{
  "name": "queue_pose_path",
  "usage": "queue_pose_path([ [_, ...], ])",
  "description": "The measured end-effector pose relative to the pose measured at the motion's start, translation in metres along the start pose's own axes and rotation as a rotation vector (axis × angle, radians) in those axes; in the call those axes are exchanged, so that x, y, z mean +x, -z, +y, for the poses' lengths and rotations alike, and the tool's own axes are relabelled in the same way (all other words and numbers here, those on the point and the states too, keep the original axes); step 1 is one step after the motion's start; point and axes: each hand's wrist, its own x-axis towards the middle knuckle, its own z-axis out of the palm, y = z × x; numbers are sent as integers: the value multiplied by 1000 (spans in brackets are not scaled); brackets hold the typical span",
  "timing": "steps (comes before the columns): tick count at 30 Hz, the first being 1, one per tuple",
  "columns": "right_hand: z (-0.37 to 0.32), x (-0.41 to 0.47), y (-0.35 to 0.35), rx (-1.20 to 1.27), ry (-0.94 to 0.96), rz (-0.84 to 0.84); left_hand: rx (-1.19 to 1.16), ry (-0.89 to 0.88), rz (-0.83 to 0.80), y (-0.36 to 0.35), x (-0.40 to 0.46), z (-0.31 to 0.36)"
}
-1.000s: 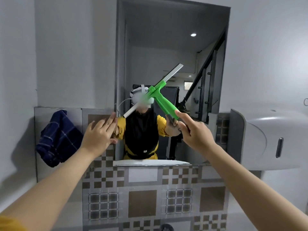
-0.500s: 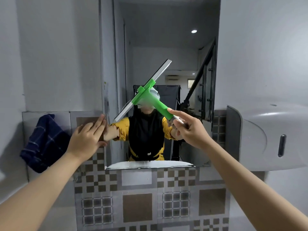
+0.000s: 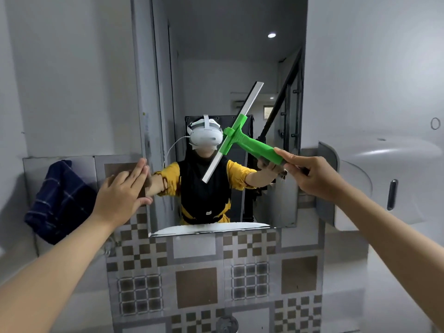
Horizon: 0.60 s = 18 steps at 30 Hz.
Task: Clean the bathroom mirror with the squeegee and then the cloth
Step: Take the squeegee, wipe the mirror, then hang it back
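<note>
Squeegee (image 3: pixel 242 138) blade diagonal; handle lower-right.

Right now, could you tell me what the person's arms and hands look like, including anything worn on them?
Both forearms are bare, and the left hand and right hand wear no gloves, rings or watch that I can see. A sliver of yellow sleeve shows at the lower left corner; the mirror reflection shows yellow sleeves pushed up the arms.

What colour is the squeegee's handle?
Bright green handle, with a pale grey blade; head view.
</note>
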Motion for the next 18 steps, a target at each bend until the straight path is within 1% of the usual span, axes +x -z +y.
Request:
queue_pose_path([
  [3, 15, -19, 15, -17, -78, 36, 0, -8, 3, 2, 0, 1],
  [7, 19, -49, 23, 7, -165, 110, -14, -13, 5, 0, -1, -1],
  [12, 8, -66, -6, 166, -308, 197, -47, -24, 12, -2, -1, -2],
  [18, -23, -80, -41, 302, -414, 275, -75, -44, 9, 1, -1, -3],
])
